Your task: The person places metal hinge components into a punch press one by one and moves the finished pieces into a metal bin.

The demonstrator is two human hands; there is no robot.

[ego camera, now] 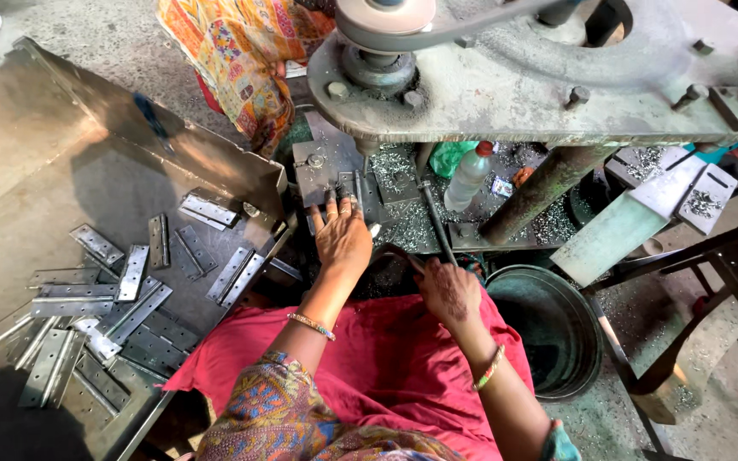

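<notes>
Holding the small metal piece (345,183) flat under the far press (506,77), the left hand (341,239) spreads its fingers and should stay steady while the right hand (448,292) grips a dark handle (393,253).
</notes>
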